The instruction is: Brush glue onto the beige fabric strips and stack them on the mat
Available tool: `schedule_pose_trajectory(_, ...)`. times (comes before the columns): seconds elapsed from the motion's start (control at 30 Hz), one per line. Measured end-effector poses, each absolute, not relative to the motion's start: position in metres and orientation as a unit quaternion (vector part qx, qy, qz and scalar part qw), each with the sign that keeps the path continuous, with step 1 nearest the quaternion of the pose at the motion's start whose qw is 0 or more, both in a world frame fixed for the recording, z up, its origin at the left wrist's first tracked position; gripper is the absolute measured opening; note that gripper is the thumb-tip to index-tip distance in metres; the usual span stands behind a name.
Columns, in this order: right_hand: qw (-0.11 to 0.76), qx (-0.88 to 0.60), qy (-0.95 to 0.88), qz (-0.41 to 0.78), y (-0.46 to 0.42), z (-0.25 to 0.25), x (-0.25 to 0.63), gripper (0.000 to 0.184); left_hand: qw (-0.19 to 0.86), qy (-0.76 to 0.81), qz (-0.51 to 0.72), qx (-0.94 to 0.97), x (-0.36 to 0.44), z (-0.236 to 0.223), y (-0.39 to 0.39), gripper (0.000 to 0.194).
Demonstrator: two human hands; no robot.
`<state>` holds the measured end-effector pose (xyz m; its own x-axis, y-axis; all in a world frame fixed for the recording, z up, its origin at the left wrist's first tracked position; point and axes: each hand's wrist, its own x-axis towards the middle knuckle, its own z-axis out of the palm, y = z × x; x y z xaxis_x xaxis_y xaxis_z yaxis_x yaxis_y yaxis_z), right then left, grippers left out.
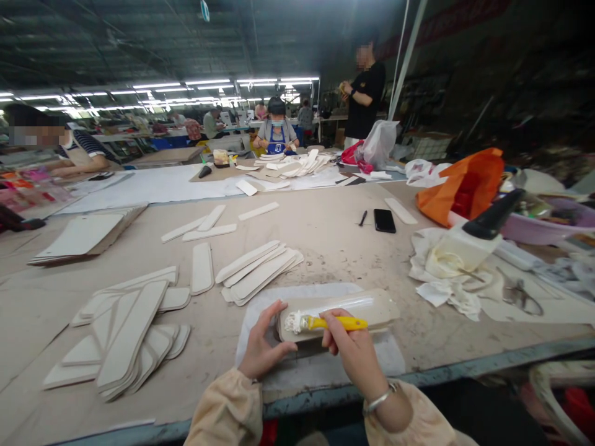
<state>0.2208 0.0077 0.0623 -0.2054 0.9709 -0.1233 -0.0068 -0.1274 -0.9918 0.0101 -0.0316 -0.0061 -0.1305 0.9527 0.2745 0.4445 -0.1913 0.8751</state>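
Observation:
In my right hand [344, 337] is a yellow-handled brush [341, 323], its bristles coated in white paste at the left end of a pale, round-ended board strip [325, 305]. Wet, glossy streaks show on that strip, which lies on other strips. My left hand [264, 341] grips the left end, thumb at the near edge and fingers at the far corner. Beneath them spreads a white sheet [385, 359]. Just beyond my left hand lies a group of similar strips [260, 269], with a larger heap [130, 334] farther left.
On the right, a white plastic jug [460, 251] stands on crumpled cloth near scissors [520, 294]. Behind it are an orange bag [465, 186] and a lilac basin [534, 220]. A phone [384, 220] lies mid-table. Co-workers sit and stand beyond. The table edge [437, 375] runs close to me.

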Motion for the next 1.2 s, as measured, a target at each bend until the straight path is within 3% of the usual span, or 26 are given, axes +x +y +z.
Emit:
schedule_pose_trajectory(0.5,0.438,-0.518,-0.532,0.507,0.012,0.066,0.269,0.037,0.227,0.588,0.449,0.633,0.006,-0.010,-0.030,0.075)
schedule_pose_trajectory(1.03,0.442,-0.654,-0.552,0.269,0.036,0.072,0.362,0.040,0.236,0.595,0.451,0.622,0.002,-0.020,-0.030,0.071)
schedule_pose_trajectory(1.2,0.488,-0.653,-0.535,0.222,0.036,0.071,0.371,0.041,0.241,0.590,0.452,0.623,0.000,-0.025,-0.030,0.072)
